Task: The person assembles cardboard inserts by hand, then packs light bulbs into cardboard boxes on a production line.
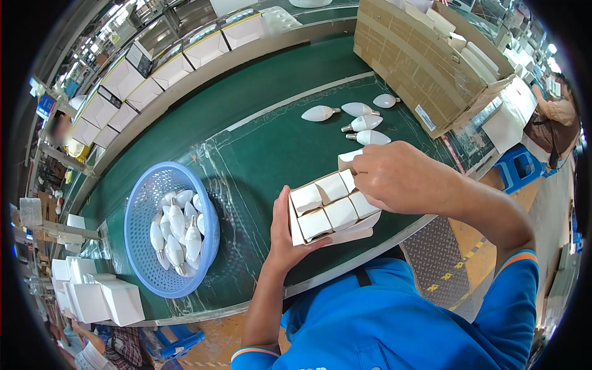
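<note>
– Left hand: what is it doing, and what lies to its left?

– A blue perforated basket of white candle-shaped bulbs stands on the green work surface. Right of it, that hand is spread part-way, cupped round the near left corner of a white carton packed with small white inner boxes.

– And the right hand?

– Narrow, fingers curled together at the carton's far right end, by a raised white flap. I can't tell whether anything sits between the fingertips.

– Which step would you call it?

– Work on the inner boxes' tops, I'd judge. The next move calls for a steady left hold and light right fingertips.

– Farther over?

– Five loose candle bulbs lie beyond the carton, near a large brown cardboard box.
</note>
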A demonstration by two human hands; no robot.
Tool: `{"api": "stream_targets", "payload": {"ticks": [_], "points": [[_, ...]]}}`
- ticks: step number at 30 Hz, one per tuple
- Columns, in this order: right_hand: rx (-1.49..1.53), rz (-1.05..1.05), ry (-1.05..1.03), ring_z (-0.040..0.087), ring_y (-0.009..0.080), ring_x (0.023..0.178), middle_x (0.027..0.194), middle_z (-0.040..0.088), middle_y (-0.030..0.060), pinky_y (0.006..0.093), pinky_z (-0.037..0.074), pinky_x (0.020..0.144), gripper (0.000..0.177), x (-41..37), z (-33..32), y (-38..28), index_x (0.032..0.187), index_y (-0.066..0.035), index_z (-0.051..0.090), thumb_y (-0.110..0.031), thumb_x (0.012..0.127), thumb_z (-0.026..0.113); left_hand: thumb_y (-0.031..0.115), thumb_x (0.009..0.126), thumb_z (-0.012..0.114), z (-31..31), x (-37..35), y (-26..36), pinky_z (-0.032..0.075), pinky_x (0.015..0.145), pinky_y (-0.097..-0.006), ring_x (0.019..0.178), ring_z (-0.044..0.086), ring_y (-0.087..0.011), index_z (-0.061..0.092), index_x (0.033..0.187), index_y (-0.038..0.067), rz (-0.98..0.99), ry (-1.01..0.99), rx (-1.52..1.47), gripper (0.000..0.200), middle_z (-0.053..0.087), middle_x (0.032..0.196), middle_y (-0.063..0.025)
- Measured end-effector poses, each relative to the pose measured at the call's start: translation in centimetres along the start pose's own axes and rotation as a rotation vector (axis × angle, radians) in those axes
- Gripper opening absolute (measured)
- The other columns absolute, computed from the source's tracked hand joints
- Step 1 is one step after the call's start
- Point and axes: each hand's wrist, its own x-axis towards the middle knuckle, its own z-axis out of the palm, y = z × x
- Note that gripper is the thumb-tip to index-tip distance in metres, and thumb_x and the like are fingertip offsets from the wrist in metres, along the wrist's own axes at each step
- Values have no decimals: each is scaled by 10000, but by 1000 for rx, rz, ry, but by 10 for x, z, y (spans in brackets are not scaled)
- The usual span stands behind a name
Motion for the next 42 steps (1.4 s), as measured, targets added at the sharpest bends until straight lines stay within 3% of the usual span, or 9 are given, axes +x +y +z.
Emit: {"api": "stream_targets", "payload": {"ticks": [3,5,10,14,15,24,34,39,42], "points": [[47,92,-62,581,255,685,697,581,98,365,467,598,245,-2,-2,-6,659,-40,600,-276,682,664,250,472,916,5,4,7,423,950,-365,1110,508,-252,131,1410,5,-44,25,-259,1247,473,1232,-133],[72,130,-98,594,287,650,663,590,122,402,454,580,281,13,-2,-6,650,-47,592,-312,658,687,281,468,891,-5,10,17,358,993,-395,1150,451,-324,338,1302,11,9,47,22,1037,453,1208,-153],[225,267,98,554,361,573,560,537,174,440,421,557,265,19,15,-2,577,-18,555,-204,495,725,230,474,876,2,3,-5,204,1099,-401,1323,270,-356,191,1419,15,118,3,-65,1187,274,1431,-186],[196,363,61,549,356,628,616,556,170,447,413,614,264,13,24,-1,648,1,549,-151,526,728,153,444,863,4,7,4,277,1041,-413,1251,345,-361,164,1430,21,125,23,-104,1216,344,1350,-190],[101,338,-10,538,342,657,656,552,151,448,402,646,276,10,24,-1,748,-13,532,-127,585,725,153,444,863,4,7,4,277,1041,-413,1251,345,-361,164,1430,21,130,29,-104,1216,344,1350,-190],[-90,240,112,514,317,649,689,510,141,438,391,632,185,2,42,-18,917,-30,503,-62,779,621,140,466,855,-1,5,8,260,1052,-415,1270,323,-360,151,1436,29,150,31,-75,1203,329,1362,-193],[-131,187,158,536,303,592,616,514,124,412,409,586,320,6,35,-24,1046,14,543,-19,735,607,143,466,858,-1,6,10,258,1051,-416,1269,323,-363,163,1433,26,145,18,-83,1196,341,1350,-197],[91,208,-7,562,305,601,667,572,145,418,421,625,417,16,18,-15,1093,49,542,-52,698,629,146,470,858,-2,6,10,265,1045,-416,1264,329,-365,171,1431,26,143,4,-84,1187,343,1347,-200],[-33,126,0,566,302,584,661,583,149,408,427,588,402,18,21,-17,1083,49,556,-36,695,620,151,473,858,-2,5,9,268,1042,-415,1260,332,-367,174,1431,27,152,9,-78,1184,344,1346,-201]]}}
